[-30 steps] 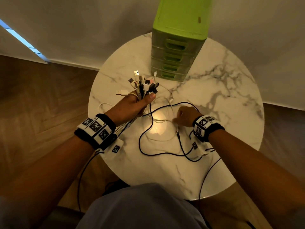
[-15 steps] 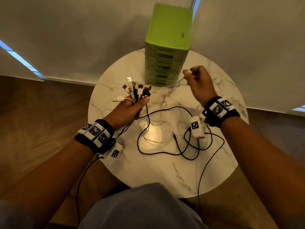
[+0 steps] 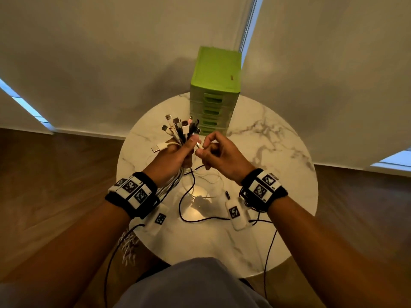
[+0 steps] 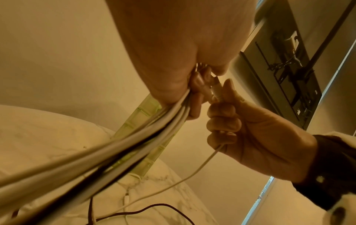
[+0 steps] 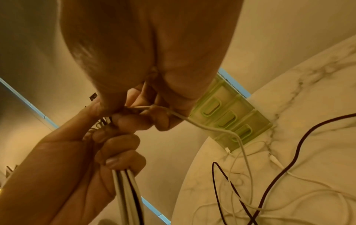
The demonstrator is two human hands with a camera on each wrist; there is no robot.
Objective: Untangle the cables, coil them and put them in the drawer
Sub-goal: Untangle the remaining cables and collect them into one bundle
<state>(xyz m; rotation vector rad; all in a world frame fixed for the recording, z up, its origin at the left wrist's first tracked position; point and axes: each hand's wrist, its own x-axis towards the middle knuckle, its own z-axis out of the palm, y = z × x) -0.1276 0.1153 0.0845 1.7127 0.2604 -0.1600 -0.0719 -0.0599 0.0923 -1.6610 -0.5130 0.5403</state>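
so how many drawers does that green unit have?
4 visible, stacked in the green drawer unit at the table's far edge: top drawer, second drawer, third drawer, bottom drawer. The cable bundle in the left hand overlaps its lower corner; another may be hidden.

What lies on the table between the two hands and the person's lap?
In the head view, a black cable loops across the marble table below the left hand and right hand, with thin white cables beside it.

Green drawer unit (image 3: 215,85), white-marbled table (image 3: 278,156)
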